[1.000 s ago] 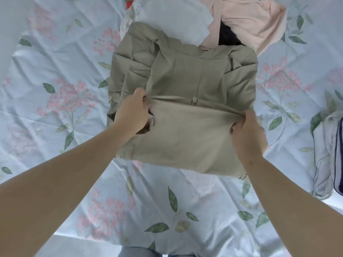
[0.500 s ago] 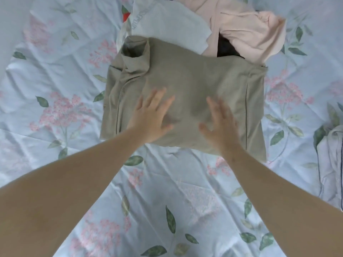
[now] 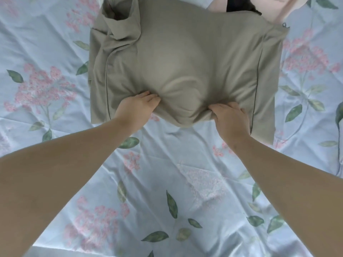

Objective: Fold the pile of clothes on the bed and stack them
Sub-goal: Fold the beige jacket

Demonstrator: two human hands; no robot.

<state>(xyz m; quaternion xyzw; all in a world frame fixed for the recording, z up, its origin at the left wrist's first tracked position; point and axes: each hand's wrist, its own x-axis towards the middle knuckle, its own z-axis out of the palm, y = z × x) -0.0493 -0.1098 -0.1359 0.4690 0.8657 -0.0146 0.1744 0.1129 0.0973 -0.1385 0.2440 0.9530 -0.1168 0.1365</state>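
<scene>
Both hands are on it now. Your left grip [image 3: 136,109] and right grip [image 3: 231,118] are dug into the near edge of the khaki-beige cotton garment [image 3: 185,58]. The fingers are curled in tight, and the cloth puckers up into a soft bulge between them. Neither grip is open, and each has a bunch of that fabric and nothing else.

The garment lies folded into a thick rectangle on the bed's pale blue sheet with pink flowers [image 3: 167,182]. It sits towards the far side, and its far edge touches the crumpled pale pink garment [image 3: 278,10] and the black garment [image 3: 239,4] behind it. One tube-like end of cloth stands open at its far left corner, so the packet isn't fully tidy.

As for progress, I'd say this piece is nearly finished. You're either taking one last fold away from you or lifting it off to stack. The pink and black pieces look unfolded, so they're left to do. No finished stack is in view, so you can't tell how many are already done.
</scene>
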